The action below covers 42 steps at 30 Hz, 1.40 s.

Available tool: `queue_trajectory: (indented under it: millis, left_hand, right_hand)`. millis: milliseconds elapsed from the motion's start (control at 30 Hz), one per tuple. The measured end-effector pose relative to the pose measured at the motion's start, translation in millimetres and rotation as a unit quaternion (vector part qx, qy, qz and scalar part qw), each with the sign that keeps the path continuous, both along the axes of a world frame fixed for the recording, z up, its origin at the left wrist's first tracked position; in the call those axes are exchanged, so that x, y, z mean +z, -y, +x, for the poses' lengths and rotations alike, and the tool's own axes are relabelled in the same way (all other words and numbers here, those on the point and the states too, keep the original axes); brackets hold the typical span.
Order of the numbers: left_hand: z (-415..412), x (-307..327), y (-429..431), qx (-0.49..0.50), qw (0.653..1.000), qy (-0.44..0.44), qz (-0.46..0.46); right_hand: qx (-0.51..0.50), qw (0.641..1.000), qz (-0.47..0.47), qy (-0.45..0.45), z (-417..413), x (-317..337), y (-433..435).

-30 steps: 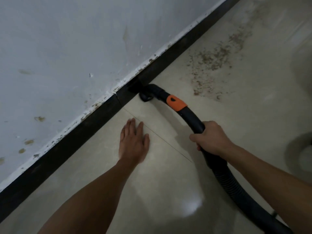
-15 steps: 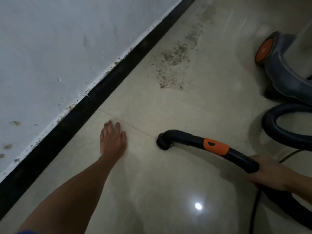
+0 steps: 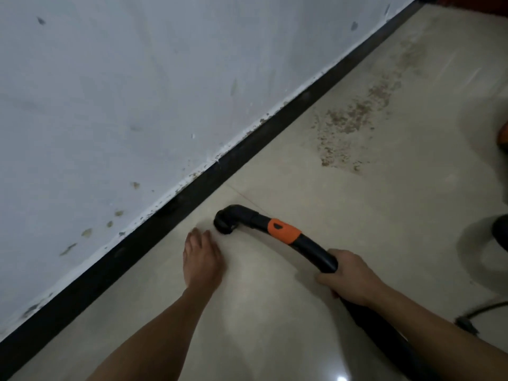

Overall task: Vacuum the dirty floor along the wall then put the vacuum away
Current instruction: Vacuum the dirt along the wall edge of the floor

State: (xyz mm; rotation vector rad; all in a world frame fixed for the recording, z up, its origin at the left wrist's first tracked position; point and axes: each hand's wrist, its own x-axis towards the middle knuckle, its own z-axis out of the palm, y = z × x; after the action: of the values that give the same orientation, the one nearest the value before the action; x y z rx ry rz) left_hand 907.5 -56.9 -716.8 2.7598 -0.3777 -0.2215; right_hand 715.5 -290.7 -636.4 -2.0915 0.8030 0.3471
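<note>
Vacuuming low along the wall, one hand braced on the floor.

A scuffed white wall point(image 3: 137, 92) fills the upper left of the frame, with a black skirting point(image 3: 247, 149) running diagonally under it. The pale tiled floor point(image 3: 357, 215) takes the rest. A patch of brown dirt point(image 3: 349, 125) lies at upper right, near the skirting and well apart from the nozzle. The black hose point(image 3: 316, 250) comes in from the lower right, with an orange collar point(image 3: 283, 231) near its bent end. The right hand point(image 3: 349, 276) is wrapped round the hose behind the collar. The left hand point(image 3: 203, 259) lies flat on the floor at centre, fingers straight and close together. The nozzle point(image 3: 226, 220) sits on the floor just beside those fingertips, close to the skirting. A dark cable point(image 3: 478, 314) trails at the right edge.
</note>
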Motion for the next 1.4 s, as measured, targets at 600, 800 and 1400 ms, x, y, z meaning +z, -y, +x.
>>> queue_trajectory:
  millis: [600, 800, 1400]
  left_hand:
    - [14, -22, 62, 0.030, 0.996, 0.006, 0.088]
    - [12, -18, 61, 0.021, 0.996, 0.009, 0.086]
    - [14, -22, 57, 0.006, 0.995, 0.014, 0.097]
  right_hand:
    - [-0.344, 0.915, 0.148, 0.148, 164, 53, 110]
    - [-0.243, 0.955, 0.088, 0.144, 108, 36, 28]
    - [-0.285, 0.956, -0.009, 0.069, 123, 14, 118]
